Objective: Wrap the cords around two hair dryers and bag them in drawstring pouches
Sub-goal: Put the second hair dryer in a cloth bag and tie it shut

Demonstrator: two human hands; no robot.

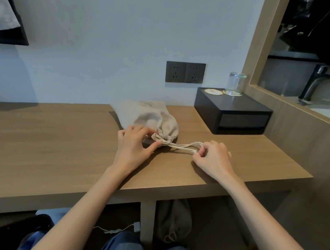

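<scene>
A beige drawstring pouch (150, 116) lies bulging on the wooden desk (57, 144), its mouth gathered tight and pointing toward me. My left hand (136, 146) pinches the gathered neck of the pouch between thumb and fingers. My right hand (211, 157) pinches the far end of the cream drawstring (182, 145), which runs stretched between both hands. No hair dryer shows; whatever fills the pouch is hidden. A second grey-beige pouch (173, 220) sits tied on the shelf under the desk.
A black box (233, 113) at the back right carries an upturned glass (235, 84) and a coaster. Two dark wall sockets (185, 72) sit above the desk. A sink with a tap (315, 83) lies beyond the right partition. A white cable (117, 229) lies below.
</scene>
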